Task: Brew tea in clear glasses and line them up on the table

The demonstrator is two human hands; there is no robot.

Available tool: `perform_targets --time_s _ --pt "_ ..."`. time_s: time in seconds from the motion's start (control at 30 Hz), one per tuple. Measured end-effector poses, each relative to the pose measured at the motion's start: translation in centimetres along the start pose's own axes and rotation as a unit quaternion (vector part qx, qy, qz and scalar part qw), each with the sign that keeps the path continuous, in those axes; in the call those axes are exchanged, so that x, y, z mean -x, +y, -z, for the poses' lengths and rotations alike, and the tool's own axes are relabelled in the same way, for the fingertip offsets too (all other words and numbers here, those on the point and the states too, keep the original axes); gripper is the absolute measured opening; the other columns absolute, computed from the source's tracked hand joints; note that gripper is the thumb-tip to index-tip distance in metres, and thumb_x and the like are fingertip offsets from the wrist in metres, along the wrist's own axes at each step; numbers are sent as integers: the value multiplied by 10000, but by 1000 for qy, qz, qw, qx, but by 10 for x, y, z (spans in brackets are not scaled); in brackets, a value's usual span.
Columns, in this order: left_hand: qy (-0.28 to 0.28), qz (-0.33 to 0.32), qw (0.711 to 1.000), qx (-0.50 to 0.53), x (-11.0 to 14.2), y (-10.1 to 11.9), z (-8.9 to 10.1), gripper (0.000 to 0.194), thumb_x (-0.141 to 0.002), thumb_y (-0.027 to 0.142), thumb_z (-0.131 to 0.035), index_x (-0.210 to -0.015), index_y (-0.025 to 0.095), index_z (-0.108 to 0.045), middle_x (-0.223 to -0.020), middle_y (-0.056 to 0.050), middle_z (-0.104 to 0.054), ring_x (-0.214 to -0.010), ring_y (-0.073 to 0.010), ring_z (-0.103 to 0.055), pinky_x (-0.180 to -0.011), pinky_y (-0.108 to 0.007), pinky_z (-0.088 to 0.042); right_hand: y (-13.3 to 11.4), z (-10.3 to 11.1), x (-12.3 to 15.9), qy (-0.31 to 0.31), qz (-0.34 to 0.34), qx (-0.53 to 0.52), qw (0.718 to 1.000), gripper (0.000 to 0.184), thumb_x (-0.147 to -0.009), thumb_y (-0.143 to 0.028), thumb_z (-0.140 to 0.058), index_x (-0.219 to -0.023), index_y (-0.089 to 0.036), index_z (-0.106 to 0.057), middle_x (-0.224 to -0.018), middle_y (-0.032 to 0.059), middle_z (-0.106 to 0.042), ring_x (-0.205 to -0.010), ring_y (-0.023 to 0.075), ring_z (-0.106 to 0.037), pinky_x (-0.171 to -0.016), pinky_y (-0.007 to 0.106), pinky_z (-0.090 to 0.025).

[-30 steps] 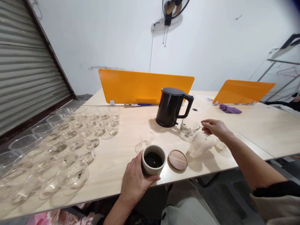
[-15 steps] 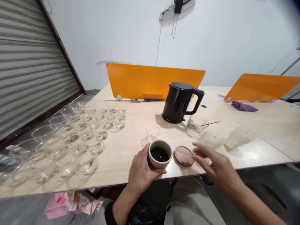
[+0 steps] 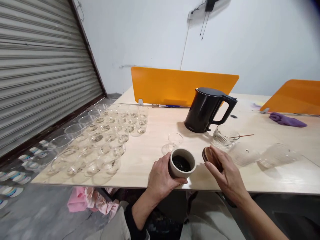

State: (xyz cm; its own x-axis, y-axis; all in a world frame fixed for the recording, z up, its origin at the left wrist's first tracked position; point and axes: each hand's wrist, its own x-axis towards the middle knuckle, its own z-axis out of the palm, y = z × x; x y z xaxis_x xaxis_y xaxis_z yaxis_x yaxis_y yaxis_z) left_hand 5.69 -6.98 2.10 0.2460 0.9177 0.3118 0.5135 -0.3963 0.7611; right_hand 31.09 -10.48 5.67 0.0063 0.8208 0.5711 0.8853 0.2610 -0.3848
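My left hand [image 3: 162,176] is wrapped round a pale ceramic cup [image 3: 183,173] near the table's front edge. Dark contents [image 3: 181,162] show inside the cup, and its mouth faces up. To the right, my right hand [image 3: 226,173] grips a round wooden lid [image 3: 211,158] between thumb and fingers, tilted on edge and apart from the cup. Behind the cup stands a small clear glass [image 3: 175,138]. A ribbed glass bowl [image 3: 225,136] with a thin brown stick [image 3: 241,136] in it lies beyond my right hand.
A black electric kettle [image 3: 206,110] stands behind the cup. Many clear cups [image 3: 97,140] crowd the table's left side. Two clear ribbed cups [image 3: 276,156] lie at right. Orange dividers [image 3: 180,85] and a purple cloth [image 3: 287,120] are farther back.
My right hand has picked the wooden lid up off the table and tilted it. My left hand keeps hold of the cup. The view has swung left.
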Motion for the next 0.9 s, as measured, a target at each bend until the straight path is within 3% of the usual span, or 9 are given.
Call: perform_targets --time_s 0.17,0.33,0.67,0.9 --pt "2 -12 1000 6 0 -2 0 1003 -584 487 -967 -1420 263 -460 -1363 -89 -660 -1212 -344 -637 -1031 -521 -496 -52 6 -31 -92 109 -58 988 623 -971 -463 -629 -1541 -281 -452 -1497 135 -521 -1368 323 -507 -1116 509 -471" --pt "3 -14 1000 20 0 -4 -2 1013 -607 550 -943 -1448 281 -448 -1331 -71 -676 -1176 -326 -652 -996 -501 -517 -80 -5 -48 -170 178 16 969 575 -970 -454 -627 -1485 -220 -524 -1411 163 -568 -1258 343 -537 -1059 553 -503" --pt "5 -16 1000 -5 -1 -1 -6 938 -693 586 -855 -1466 257 -440 -1372 -110 -662 -1181 -344 -666 -1025 -517 -519 -86 -12 -46 -225 215 44 949 596 -1013 -429 -546 -1563 -220 -452 -1540 152 -509 -1409 351 -443 -1129 589 -469" --pt "29 -42 998 -28 1 4 -7 765 -798 363 -748 -1477 227 -424 -1403 -131 -643 -1255 -321 -641 -1073 -491 -514 -89 -29 -37 -163 199 62 964 619 -938 -351 -647 -1499 -121 -519 -1471 224 -558 -1361 395 -477 -1099 616 -498"
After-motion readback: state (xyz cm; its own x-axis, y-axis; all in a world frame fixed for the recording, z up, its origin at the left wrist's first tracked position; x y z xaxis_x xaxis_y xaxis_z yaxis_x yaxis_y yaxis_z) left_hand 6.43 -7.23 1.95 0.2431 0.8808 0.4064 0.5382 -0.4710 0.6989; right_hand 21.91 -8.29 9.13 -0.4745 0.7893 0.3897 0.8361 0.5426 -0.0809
